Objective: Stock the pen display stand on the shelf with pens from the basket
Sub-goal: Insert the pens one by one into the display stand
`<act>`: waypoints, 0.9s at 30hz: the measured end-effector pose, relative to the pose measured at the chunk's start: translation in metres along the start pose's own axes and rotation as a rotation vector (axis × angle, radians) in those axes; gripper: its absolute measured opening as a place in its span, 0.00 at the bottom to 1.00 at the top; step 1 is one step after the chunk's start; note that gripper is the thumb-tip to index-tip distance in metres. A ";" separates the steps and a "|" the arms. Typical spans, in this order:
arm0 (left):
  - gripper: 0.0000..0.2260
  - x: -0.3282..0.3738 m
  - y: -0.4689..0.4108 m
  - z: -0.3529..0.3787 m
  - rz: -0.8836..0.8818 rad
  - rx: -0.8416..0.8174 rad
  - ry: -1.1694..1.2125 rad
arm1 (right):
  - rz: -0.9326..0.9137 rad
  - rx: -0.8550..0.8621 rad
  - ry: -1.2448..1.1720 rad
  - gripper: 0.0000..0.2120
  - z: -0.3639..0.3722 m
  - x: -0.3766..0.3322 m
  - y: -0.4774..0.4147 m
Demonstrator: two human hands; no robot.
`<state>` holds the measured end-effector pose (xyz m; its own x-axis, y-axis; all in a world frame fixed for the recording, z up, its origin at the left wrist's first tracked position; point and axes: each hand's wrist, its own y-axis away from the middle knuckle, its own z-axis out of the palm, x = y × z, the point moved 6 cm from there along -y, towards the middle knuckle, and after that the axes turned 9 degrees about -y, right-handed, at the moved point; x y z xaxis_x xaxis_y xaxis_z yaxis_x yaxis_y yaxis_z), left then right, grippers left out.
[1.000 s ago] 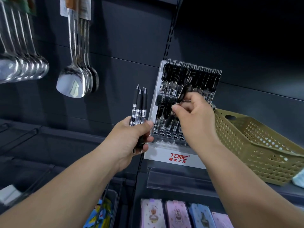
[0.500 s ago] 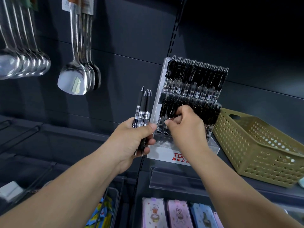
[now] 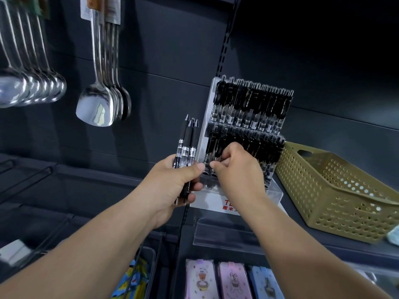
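A white and clear pen display stand (image 3: 207,197) stands on the dark shelf, its two upper rows packed with black pens (image 3: 252,106). My left hand (image 3: 172,186) grips a bunch of three black pens (image 3: 186,145), tips up, just left of the stand. My right hand (image 3: 237,169) is at the left end of the stand's second row, fingers pinched on a pen (image 3: 212,156) that sits in a slot there. The tan perforated basket (image 3: 336,186) rests on the shelf to the right of the stand; what lies inside it is hidden.
Steel ladles (image 3: 32,89) and spatulas (image 3: 97,106) hang on the back panel at upper left. A clear price strip (image 3: 226,234) runs under the shelf edge. Colourful pencil cases (image 3: 231,281) lie on the shelf below. Wire dividers (image 3: 32,180) sit at left.
My right hand has dropped from the stand's middle row to its lower left and stayed pinched on a pen there. The left hand with its pens has kept still. The camera tilted slightly.
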<state>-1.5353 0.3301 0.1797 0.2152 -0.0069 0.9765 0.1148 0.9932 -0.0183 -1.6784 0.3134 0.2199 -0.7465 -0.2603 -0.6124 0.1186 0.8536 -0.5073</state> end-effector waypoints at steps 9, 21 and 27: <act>0.05 0.008 0.007 0.012 0.047 -0.052 -0.077 | 0.168 -0.161 -0.610 0.08 -0.016 -0.015 0.013; 0.05 0.006 0.010 0.030 0.010 -0.109 -0.051 | 0.383 -0.284 -0.889 0.03 -0.009 -0.002 0.020; 0.02 0.005 0.008 0.030 -0.004 -0.069 -0.006 | -0.053 0.057 -0.332 0.09 -0.038 -0.010 0.022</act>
<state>-1.5628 0.3419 0.1911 0.2085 -0.0099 0.9780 0.1819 0.9829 -0.0288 -1.6928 0.3518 0.2382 -0.4998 -0.4446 -0.7433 0.1281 0.8108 -0.5711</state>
